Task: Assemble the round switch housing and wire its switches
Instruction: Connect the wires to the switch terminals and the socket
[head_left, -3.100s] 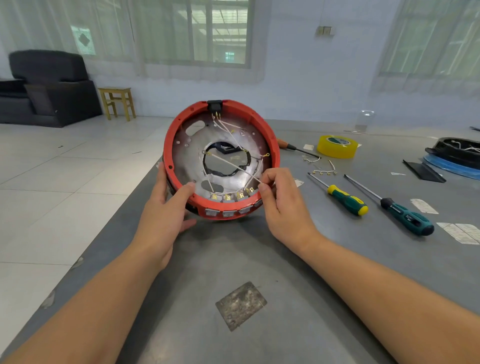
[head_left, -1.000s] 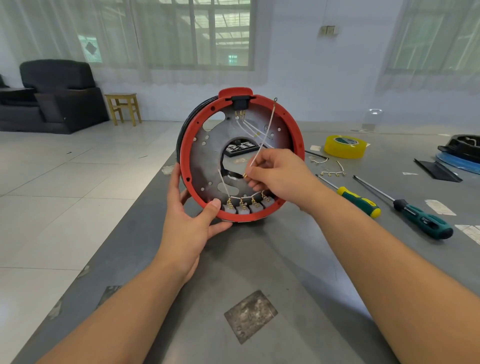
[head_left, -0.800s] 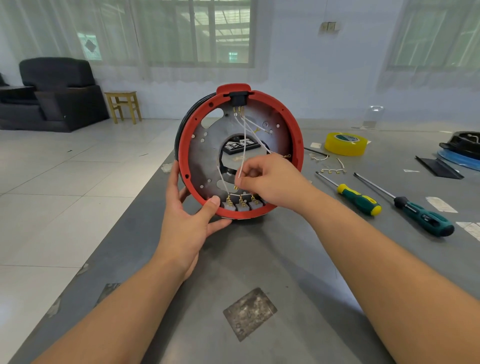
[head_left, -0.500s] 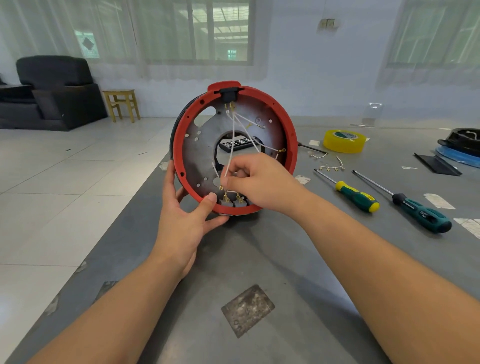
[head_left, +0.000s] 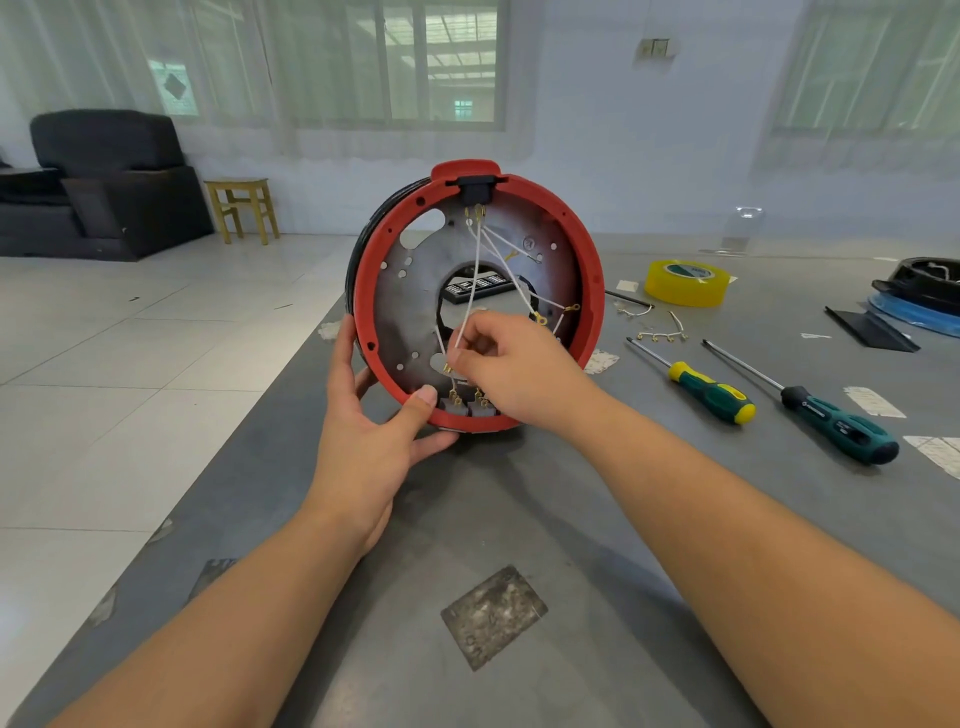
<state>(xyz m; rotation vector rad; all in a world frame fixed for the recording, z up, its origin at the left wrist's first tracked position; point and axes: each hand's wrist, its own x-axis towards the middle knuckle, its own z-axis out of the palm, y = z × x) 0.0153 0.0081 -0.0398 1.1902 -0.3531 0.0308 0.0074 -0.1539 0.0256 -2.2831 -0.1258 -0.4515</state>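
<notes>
Black armchair (head_left: 104, 176), wooden stool (head_left: 241, 208), pale tiled floor (head_left: 130, 364), curtained windows (head_left: 363, 62), seemingly daylit.

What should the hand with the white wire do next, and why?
Probably lower the white wire to the switch terminals at the housing's bottom. The right hand pinches it just above them, while the left hand holds the rim.

You won't find any readable text here; the marks on the black remote-like panel (head_left: 475, 286) are blurred.
</notes>
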